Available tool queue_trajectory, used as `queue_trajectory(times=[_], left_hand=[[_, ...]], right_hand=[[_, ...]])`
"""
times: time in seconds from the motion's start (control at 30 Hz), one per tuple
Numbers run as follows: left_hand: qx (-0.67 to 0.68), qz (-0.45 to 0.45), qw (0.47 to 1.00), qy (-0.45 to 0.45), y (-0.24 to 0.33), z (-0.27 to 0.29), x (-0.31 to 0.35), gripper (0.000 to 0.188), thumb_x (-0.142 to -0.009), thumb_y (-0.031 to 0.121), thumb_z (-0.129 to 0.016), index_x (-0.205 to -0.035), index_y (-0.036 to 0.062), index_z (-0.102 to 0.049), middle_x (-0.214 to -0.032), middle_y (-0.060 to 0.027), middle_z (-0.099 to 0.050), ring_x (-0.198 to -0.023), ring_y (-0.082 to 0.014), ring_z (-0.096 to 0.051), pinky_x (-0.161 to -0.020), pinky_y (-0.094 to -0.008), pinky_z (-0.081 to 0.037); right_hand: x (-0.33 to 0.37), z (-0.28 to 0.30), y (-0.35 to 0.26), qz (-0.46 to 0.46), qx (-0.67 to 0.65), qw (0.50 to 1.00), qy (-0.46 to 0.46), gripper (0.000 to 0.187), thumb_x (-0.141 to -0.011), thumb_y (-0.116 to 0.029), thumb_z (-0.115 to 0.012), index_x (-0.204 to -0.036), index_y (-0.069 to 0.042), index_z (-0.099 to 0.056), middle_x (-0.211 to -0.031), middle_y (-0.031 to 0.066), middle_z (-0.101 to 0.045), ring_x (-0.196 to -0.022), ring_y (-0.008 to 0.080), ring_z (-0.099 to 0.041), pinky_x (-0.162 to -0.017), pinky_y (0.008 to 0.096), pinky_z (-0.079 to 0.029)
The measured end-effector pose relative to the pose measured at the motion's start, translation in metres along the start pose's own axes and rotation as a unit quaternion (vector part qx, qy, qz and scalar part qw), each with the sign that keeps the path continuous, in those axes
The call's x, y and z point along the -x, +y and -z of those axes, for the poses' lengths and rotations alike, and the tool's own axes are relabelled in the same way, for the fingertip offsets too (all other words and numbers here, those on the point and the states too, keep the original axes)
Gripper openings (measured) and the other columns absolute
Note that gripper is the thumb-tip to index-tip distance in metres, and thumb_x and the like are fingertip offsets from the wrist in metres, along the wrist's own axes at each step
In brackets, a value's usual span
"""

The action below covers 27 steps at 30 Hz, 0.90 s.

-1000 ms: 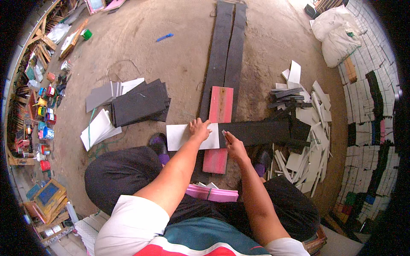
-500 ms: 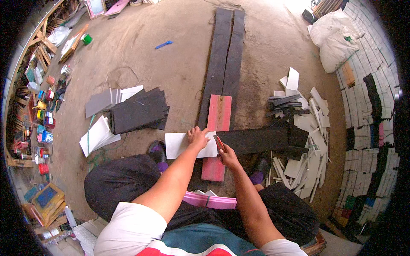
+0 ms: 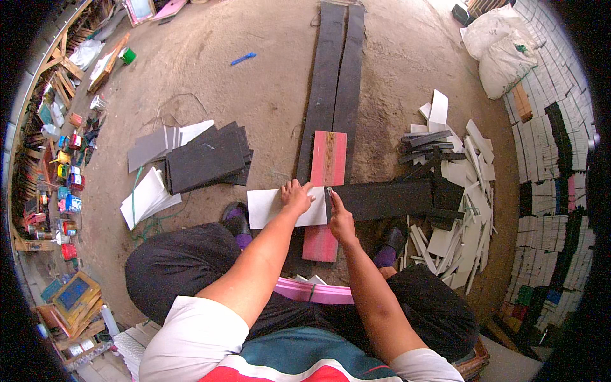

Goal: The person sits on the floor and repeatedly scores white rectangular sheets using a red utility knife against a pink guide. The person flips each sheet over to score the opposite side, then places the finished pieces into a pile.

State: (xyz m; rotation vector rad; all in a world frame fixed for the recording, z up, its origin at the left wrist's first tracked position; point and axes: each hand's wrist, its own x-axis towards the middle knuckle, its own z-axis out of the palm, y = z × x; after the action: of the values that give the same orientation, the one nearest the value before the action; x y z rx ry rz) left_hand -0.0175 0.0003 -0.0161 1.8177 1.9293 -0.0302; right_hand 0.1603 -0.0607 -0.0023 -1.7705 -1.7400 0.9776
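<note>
My left hand (image 3: pixel 297 197) lies on a white rectangular sheet (image 3: pixel 265 209), fingers stretched out and pressing it down. At the sheet's right edge, my right hand (image 3: pixel 342 219) is closed round a utility knife (image 3: pixel 331 193); its handle is mostly hidden in the fingers. Beneath the sheet runs a pink board (image 3: pixel 329 158) with a dark streak along its middle, showing above and below the sheet. A black sheet (image 3: pixel 385 199) reaches away to the right from beside the knife.
Two long dark planks (image 3: pixel 324 83) stretch away ahead. Black sheets (image 3: pixel 207 162) and white sheets (image 3: pixel 149 198) lie stacked at the left. White offcuts (image 3: pixel 468 197) are heaped at the right. Pink strips (image 3: pixel 312 291) rest by my lap. Paint cans (image 3: pixel 73 181) line the far left.
My right hand has moved slightly, turning the knife more upright along the white sheet's right edge. My left hand still presses the sheet. The whole view has shifted a little.
</note>
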Motion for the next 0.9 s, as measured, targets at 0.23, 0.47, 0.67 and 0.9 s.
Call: queue_trajectory(times=[0.23, 0.47, 0.67, 0.9], left_hand=[[-0.003, 0.006, 1.000, -0.018, 0.004, 0.005, 0.000, 0.046, -0.088, 0.043, -0.074, -0.132, 0.0351, -0.063, -0.128, -0.0113, -0.055, -0.127, -0.0320, -0.048, -0.110, -0.0485, -0.033], [0.000, 0.006, 1.000, -0.014, -0.001, 0.001, -0.001, 0.046, -0.088, 0.042, -0.074, -0.132, 0.0348, -0.063, -0.128, -0.0113, -0.056, -0.128, -0.0326, -0.048, -0.111, -0.0495, -0.033], [0.003, 0.005, 1.000, -0.004, 0.000, -0.001, 0.000, 0.045, -0.087, 0.041, -0.075, -0.130, 0.0333, -0.064, -0.129, -0.0121, -0.056, -0.128, -0.0329, -0.048, -0.112, -0.0508, -0.032], [0.009, 0.001, 1.000, 0.012, -0.001, -0.005, -0.002, 0.045, -0.086, 0.040, -0.077, -0.128, 0.0323, -0.065, -0.129, -0.0132, -0.055, -0.128, -0.0334, -0.048, -0.111, -0.0510, -0.033]], right_hand=[[-0.013, 0.006, -0.018, -0.046, 0.127, 0.987, -0.085, 0.088, -0.082, 0.001, -0.055, -0.160, -0.027, -0.025, -0.094, 0.0273, -0.070, -0.086, 0.0452, -0.071, -0.076, 0.0565, -0.056], [-0.017, 0.001, -0.030, -0.045, 0.162, 0.980, -0.107, 0.078, -0.089, -0.007, -0.055, -0.160, -0.020, -0.025, -0.094, 0.0271, -0.071, -0.086, 0.0446, -0.071, -0.076, 0.0556, -0.057], [-0.003, 0.009, -0.050, -0.112, 0.201, 0.958, -0.170, 0.072, -0.089, -0.007, -0.051, -0.157, -0.015, -0.029, -0.100, 0.0306, -0.069, -0.092, 0.0479, -0.069, -0.081, 0.0576, -0.054], [0.052, 0.014, -0.045, -0.123, 0.191, 0.959, -0.168, 0.073, -0.087, -0.009, -0.052, -0.156, -0.015, -0.030, -0.099, 0.0315, -0.069, -0.092, 0.0486, -0.069, -0.081, 0.0581, -0.055]])
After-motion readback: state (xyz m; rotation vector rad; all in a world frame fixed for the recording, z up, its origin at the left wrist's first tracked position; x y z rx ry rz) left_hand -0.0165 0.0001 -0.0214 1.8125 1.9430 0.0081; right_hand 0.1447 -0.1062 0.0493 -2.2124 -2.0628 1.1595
